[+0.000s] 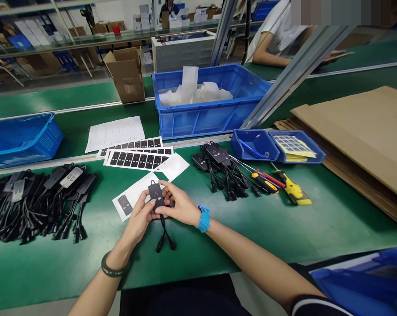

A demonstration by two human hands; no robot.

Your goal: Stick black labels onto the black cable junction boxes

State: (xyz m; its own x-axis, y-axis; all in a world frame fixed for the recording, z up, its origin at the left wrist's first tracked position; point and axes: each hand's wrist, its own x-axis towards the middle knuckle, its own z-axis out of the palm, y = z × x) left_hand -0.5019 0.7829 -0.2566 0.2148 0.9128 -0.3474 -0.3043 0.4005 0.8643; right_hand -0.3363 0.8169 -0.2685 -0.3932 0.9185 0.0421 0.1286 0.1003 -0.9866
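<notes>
Green bench [284, 228] — cable piles [37, 197], label sheets [137, 159], blue bins [211, 120], screwdrivers [267, 181]

Blue watch [204, 218] on right wrist, dark green bangle [112, 268] on left, dark sleeve [316, 305]

Both arms reach fwd and meet at centre, forearms bare. L hand [139, 218] comes in from lower left, palm turned inward, fingers curled, thumb up front; it's closed in a light grip. R hand [180, 206] comes in from lower right, back of hand up, thumb & index pinched together next to L fingertips, other fingers loosely spread. Hands touch at the fingertips. L wrist is bent slightly, w/ a dark green round bracelet [112, 268]. R wrist is straight, w/ a bright blue plastic wristband [204, 218]. R upper arm shows a dark short sleeve [316, 303] w/ white trim.
</notes>
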